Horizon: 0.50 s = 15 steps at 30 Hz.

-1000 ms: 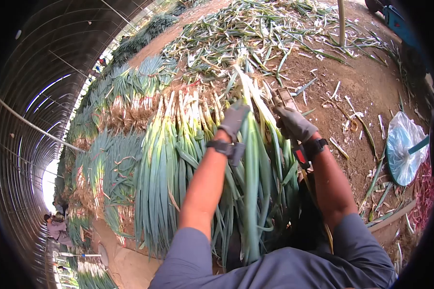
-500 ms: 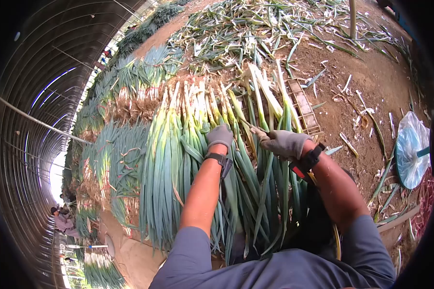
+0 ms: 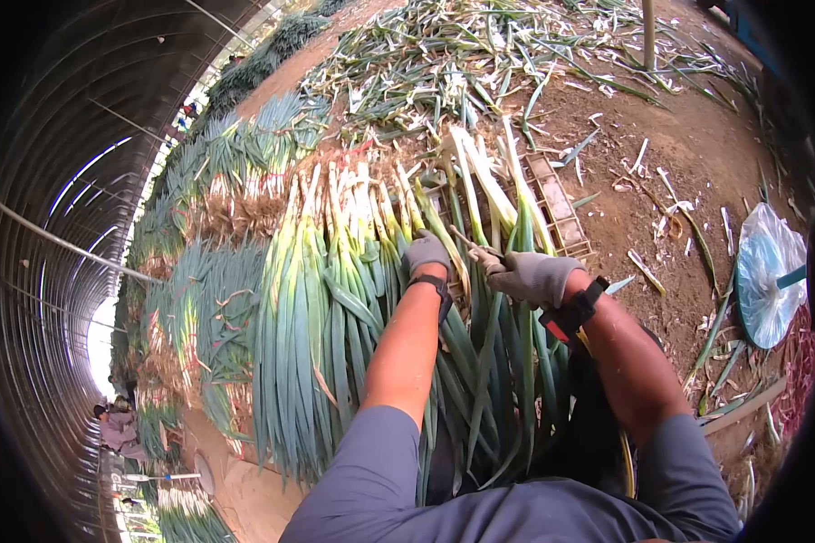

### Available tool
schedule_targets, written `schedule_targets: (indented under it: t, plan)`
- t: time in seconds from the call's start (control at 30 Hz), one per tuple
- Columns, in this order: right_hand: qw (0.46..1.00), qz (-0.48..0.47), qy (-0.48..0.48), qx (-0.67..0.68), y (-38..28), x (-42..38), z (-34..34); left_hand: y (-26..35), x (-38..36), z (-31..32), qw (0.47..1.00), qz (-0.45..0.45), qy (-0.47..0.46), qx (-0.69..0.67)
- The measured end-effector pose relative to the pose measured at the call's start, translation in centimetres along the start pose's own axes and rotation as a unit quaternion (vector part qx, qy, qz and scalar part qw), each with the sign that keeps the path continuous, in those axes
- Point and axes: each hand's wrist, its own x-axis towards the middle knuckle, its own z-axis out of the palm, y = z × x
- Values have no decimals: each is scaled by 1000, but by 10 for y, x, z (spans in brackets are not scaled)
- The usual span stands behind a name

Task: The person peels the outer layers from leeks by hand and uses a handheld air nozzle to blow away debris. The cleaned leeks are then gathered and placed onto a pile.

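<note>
Green onions (image 3: 290, 335) lie in a wide row, white root ends away from me and long green leaves toward me. My left hand (image 3: 428, 253), in a grey glove, is closed on the stalks at the row's right part; what its fingers grip is partly hidden. Just right of it, my gloved right hand (image 3: 527, 276) is closed round a thin brown tool (image 3: 466, 240), its tip pointing up and left. Beyond both hands, thick loose onions (image 3: 489, 185) lie over a plastic crate (image 3: 557, 206).
Tied onion bundles (image 3: 231, 308) stand in rows at the left. Trimmed leaves (image 3: 426, 54) litter the soil ahead. A clear bag with something blue (image 3: 765, 276) lies at the right. A pole (image 3: 648, 36) rises behind. Another person (image 3: 120, 433) is at far left.
The view has shifted slightly, moving the onions left in the frame. My left hand has moved right relative to the row, closer to my right hand.
</note>
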Motion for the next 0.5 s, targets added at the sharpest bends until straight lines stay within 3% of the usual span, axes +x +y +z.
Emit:
schedule_targets:
  t: [0.1, 0.2, 0.23, 0.27, 0.33, 0.37, 0.4, 0.5]
  plan:
    - [1000, 11, 16, 1, 8, 1, -3, 0, 19, 22, 999, -19, 19, -18]
    - [999, 17, 22, 17, 10, -3, -17, -11, -13, -51, 983, -64, -91, -145]
    - [999, 28, 11, 40, 6, -8, -24, -25, -8, -39, 971, -56, -14, -233]
    - [997, 40, -2, 64, 5, -12, -28, -43, -3, -27, 938, 27, 36, -344]
    - [996, 7, -11, 84, 7, -16, -30, -58, -14, -40, 802, 98, 9, -589]
    - [995, 5, -27, 95, 5, -18, -32, -64, -18, -49, 720, 163, -53, -672]
    - [994, 3, -43, 102, 1, -22, -33, -68, -15, -44, 728, 123, -52, -672]
    - [993, 20, -38, 110, 1, -22, -25, -66, -27, -34, 708, 32, -177, -683]
